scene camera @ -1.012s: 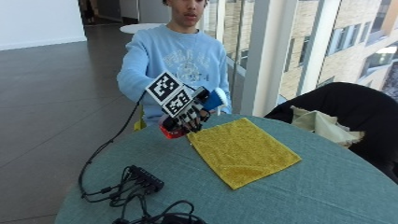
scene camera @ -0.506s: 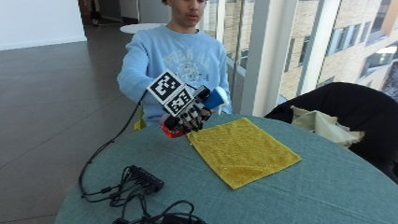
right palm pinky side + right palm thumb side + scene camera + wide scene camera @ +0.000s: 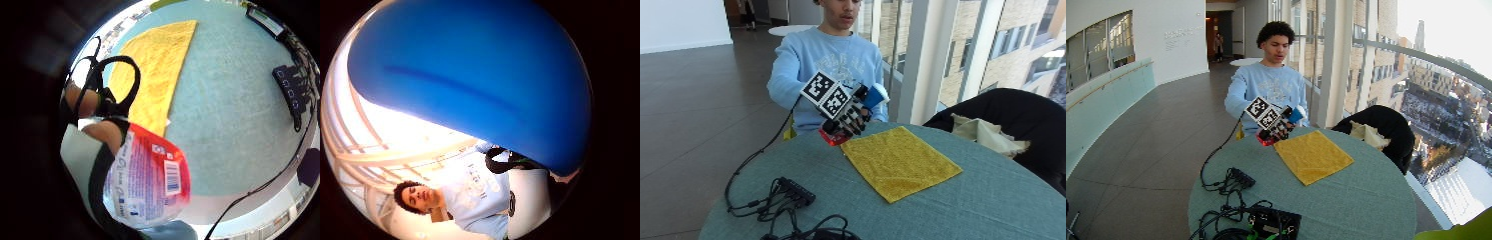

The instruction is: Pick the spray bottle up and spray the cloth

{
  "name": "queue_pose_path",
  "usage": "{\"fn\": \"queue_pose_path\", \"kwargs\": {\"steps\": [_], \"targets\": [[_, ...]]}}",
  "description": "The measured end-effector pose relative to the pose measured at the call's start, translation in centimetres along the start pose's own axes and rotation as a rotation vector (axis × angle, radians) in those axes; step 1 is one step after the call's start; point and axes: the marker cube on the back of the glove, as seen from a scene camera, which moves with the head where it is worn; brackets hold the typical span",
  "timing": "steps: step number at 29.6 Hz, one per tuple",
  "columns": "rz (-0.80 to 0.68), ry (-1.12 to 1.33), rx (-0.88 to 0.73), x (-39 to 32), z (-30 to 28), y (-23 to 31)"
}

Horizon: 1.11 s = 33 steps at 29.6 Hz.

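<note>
Outside view: the gloved right hand (image 3: 845, 116), centre-left of frame, has its fingers (image 3: 852, 120) wrapped round the spray bottle (image 3: 869, 98), held above the surface (image 3: 986, 200) just beside the yellow cloth (image 3: 899, 161) at centre.

Little-finger palm view: the red bottle base (image 3: 150, 185) hangs clear beside the cloth edge.

Risk: nozzle direction cannot be confirmed; a misaimed spray would wet the power strip (image 3: 796, 190).

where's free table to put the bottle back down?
Bare tabletop on the window side of the yellow cloth, up to the rim by the black chair. A smaller bare strip lies between the cloth and the power strip. The rim by the power strip is crowded with cables. The right hand holds the spray bottle beside the cloth's far corner.
</note>
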Motion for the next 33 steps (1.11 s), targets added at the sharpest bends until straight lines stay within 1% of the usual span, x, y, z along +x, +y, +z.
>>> {"fn": "queue_pose_path", "kwargs": {"steps": [10,15,24,28,33], "targets": [[-0.208,-0.179,0.214,-5.1,0.2,-1.3],[-0.322,-0.318,0.284,-8.9,2.3,-3.4],[-0.458,-0.531,0.304,-16.2,9.6,-9.9],[-0.491,-0.555,0.297,-19.0,12.7,-12.4],[-0.508,-0.539,0.272,-21.1,15.7,-14.3]]}}
